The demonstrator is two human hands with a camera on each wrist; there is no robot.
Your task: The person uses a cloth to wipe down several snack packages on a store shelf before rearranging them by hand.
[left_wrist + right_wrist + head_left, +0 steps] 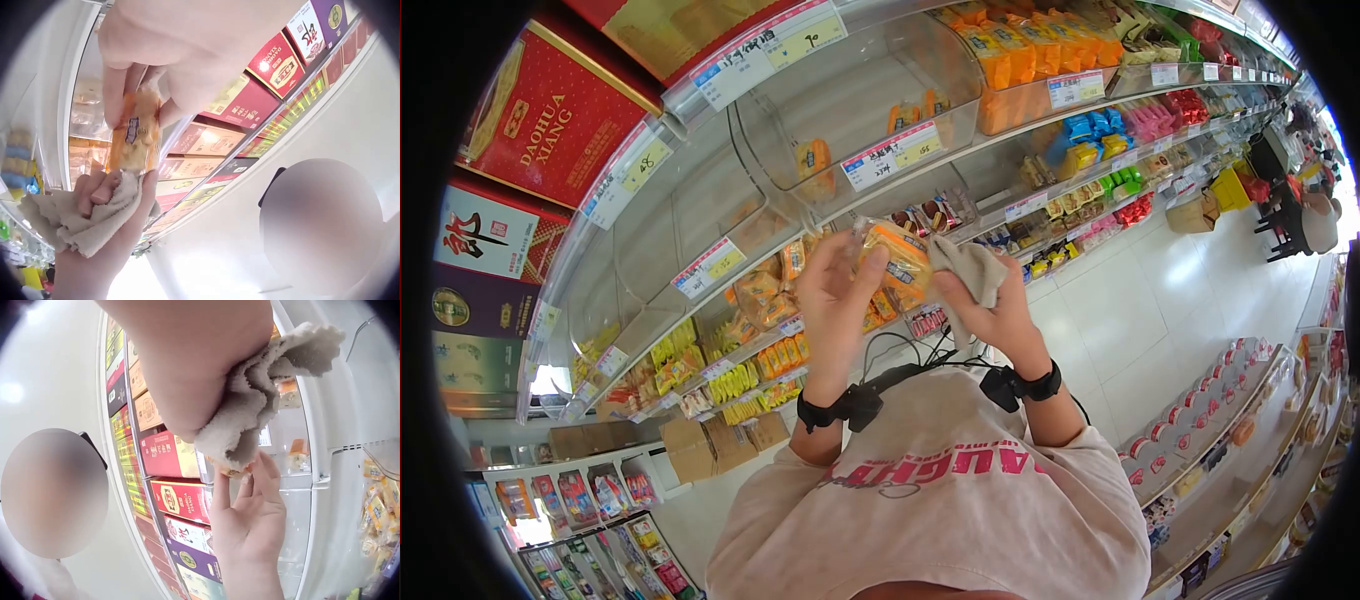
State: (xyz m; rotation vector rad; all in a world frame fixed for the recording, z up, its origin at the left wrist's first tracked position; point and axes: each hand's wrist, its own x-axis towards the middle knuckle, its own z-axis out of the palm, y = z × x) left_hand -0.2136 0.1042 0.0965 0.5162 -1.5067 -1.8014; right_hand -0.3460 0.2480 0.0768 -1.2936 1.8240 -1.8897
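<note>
In the head view, my left hand (832, 290) pinches one end of a small wrapped pastry (897, 262), a clear packet with orange print and a dark label. My right hand (997, 312) grips a crumpled grey cloth (972, 278) at the packet's other end. Seen from the left wrist, the pastry packet (136, 128) spans the two hands, and the cloth (94, 212) wraps around the right fingers. The right wrist view shows the cloth (240, 415) hiding most of the packet, with my left fingers (269, 472) under its edge.
Ahead is a shelf with clear plastic bins (850, 110) and price tags, some holding orange packets. Boxed goods (550, 115) stand at upper left. Lower shelves carry packed snacks (740, 380). A tiled floor (1130, 310) lies right, with another shelf (1230, 450) at lower right.
</note>
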